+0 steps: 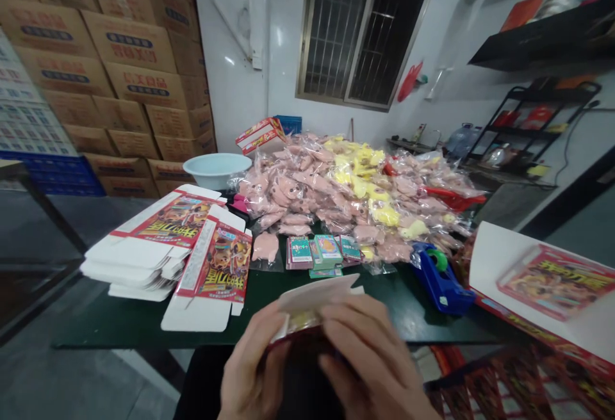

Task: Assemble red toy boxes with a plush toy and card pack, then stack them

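Note:
Close in front of me, at the table's near edge, a small cardboard box [314, 293] is held between both hands. Its white top flap stands raised, and a clear-wrapped yellowish thing shows in the opening. My left hand [257, 362] is closed round the box's left side. My right hand [368, 343] grips the right side, its fingers bent over the opening and slightly blurred. Beyond the box lie stacks of small cards [329, 247] and a single bagged pink animal-shaped piece [265, 247]. The box's lower part is mostly hidden by my fingers.
Flattened printed boxes [218, 266] are stacked on the left of the green table [269, 317]. A heap of bagged pink and yellow pieces [307, 183] covers the back. A blue tape dispenser [444, 289] and a display carton [500, 266] holding a finished-looking box stand right.

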The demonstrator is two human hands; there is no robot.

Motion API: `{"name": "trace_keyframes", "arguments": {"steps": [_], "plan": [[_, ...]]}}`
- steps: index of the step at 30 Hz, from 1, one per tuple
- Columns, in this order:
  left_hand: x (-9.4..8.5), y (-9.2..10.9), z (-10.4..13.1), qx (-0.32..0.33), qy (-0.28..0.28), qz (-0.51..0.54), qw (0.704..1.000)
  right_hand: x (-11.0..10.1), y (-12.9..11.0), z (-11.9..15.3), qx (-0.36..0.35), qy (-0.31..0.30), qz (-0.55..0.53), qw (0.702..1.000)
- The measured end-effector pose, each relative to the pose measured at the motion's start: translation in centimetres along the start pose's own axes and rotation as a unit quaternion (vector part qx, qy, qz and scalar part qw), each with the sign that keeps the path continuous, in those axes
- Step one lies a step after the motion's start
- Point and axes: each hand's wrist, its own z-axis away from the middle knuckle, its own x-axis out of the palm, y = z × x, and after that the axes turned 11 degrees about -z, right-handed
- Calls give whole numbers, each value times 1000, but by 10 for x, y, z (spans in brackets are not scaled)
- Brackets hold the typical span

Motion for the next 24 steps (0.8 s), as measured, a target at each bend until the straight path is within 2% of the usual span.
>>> {"name": "trace_keyframes", "arguments": {"steps": [2,4,5,7,9,11,12,14,15,19,21,24], "plan": [[-15,4,0,-32,84,-60,994,-12,11,7,47,80,26,995],[-26,7,-2,-70,185,-109,974,-12,37,18,127,121,38,984],[-28,7,-5,-87,218,-118,965,-8,55,24,162,108,40,980],[-27,2,-10,-100,260,-130,952,7,96,37,187,39,45,981],[-21,-9,-14,-75,267,-149,949,23,132,46,202,-21,48,978],[-12,-22,-17,-24,225,-164,960,33,154,47,212,-44,46,975],[-8,-28,-18,-5,192,-162,968,35,157,45,213,-45,45,975],[-2,-36,-19,10,139,-142,980,34,149,35,220,-35,23,975],[0,-38,-19,6,130,-130,983,33,140,29,231,-23,-5,973],[6,-33,-18,-20,102,-84,991,36,88,14,290,71,-165,940],[8,-28,-18,-20,79,-64,995,43,67,17,305,120,-195,925],[11,-17,-16,8,38,-40,998,52,47,34,338,191,-182,903]]}}
